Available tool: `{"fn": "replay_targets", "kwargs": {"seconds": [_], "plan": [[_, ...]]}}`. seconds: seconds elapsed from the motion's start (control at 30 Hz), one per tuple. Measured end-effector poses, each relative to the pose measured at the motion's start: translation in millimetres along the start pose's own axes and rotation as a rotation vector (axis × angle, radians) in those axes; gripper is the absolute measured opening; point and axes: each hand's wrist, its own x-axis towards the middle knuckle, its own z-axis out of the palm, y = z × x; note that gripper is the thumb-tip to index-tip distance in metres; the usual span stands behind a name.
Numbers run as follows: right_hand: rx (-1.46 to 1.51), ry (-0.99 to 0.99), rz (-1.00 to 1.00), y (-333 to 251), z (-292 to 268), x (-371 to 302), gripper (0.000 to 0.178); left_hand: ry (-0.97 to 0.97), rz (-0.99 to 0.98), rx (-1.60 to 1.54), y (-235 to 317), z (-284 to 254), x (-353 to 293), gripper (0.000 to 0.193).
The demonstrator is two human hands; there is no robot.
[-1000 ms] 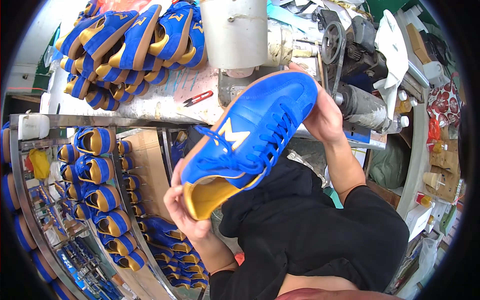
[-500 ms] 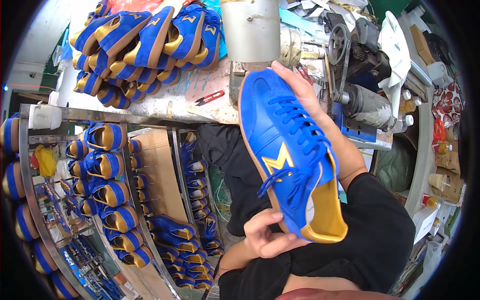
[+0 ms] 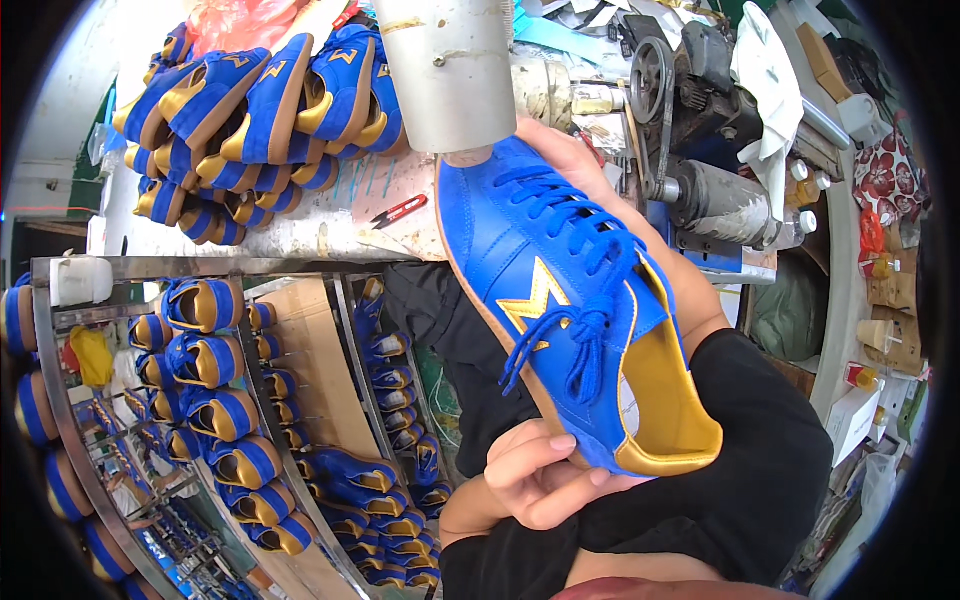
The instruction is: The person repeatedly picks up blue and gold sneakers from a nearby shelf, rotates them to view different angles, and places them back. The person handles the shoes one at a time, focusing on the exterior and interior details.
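A blue sneaker (image 3: 560, 290) with blue laces, a gold zigzag patch, a gold-lined heel and a brown sole is held up in front of me, toe pointing away. Its laces are tied in a bow. My left hand (image 3: 535, 474) is closed on the side of the heel, thumb and fingers pinching the sole edge. Along the far right side of the toe, my right hand (image 3: 566, 152) grips the shoe, its fingers mostly hidden behind it. A grey metal cylinder of a machine (image 3: 447, 75) covers part of the toe; whether they touch I cannot tell.
Piled blue-and-gold shoes (image 3: 265, 110) lie on the worktable at the far left, near red-handled snips (image 3: 400, 211). Metal racks (image 3: 150, 268) full of similar shoes stand at the left. A motor with a pulley wheel (image 3: 652, 80) sits at the right, beside bottles (image 3: 795, 230).
The view has shifted, so the machine's cylinder appears further left and lower. The shoe's toe is now partly behind the cylinder, and its heel sits slightly further right. Both hands keep their hold.
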Motion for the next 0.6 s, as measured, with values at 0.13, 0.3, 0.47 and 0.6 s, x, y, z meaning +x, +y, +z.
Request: {"fn": "replay_targets", "kwargs": {"seconds": [0.13, 0.3, 0.47, 0.6], "plan": [[-0.071, 0.145, 0.004, -5.4, 13.0, -1.3, 0.031, 0.094, 0.015, 0.074, -6.3, 4.7, 3.7, 0.059], [0.042, 0.135, -0.016, -9.3, 8.7, -7.9, 0.029, -0.05, -0.086, 0.047, -6.6, -9.3, 16.2, 0.06], [0.007, 0.236, -0.169, -17.3, -17.5, -12.0, 0.031, 0.005, -0.403, -0.154, -19.3, -22.2, -4.1, 0.079], [-0.216, 0.275, -0.52, -14.4, -34.4, -23.8, 0.044, 0.091, -0.953, -0.645, -25.6, -40.5, -39.9, 0.114]]}}
